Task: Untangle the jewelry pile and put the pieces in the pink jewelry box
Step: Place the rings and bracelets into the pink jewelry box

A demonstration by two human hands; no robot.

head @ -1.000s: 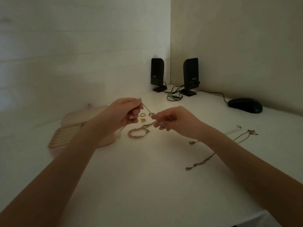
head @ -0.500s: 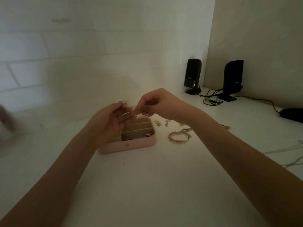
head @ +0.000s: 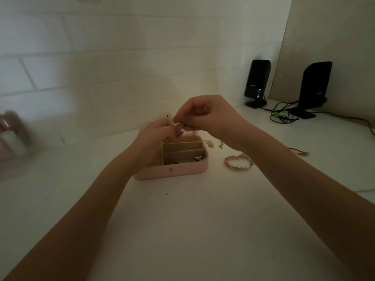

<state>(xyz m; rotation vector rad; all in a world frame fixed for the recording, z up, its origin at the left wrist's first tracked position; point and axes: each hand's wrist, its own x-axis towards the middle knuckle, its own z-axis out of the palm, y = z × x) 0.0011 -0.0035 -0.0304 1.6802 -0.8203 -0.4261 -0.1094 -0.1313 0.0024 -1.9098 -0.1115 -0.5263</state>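
Dimly lit, the white desk [head: 182,230] meets a tiled wall [head: 101,57]; both hands [head: 205,116] pinch something tiny above it.

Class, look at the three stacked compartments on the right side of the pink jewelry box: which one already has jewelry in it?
The nearest compartment, at the front wall of the pink jewelry box: dark metallic pieces lie inside; the two behind show only bare lining.

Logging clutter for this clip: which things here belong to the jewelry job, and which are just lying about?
Job:
- pink jewelry box, open
- beaded bracelet on the table
- small loose pieces beside the box
- left hand and right hand, pinching something small above the box

Lying about:
- two black speakers
- cables
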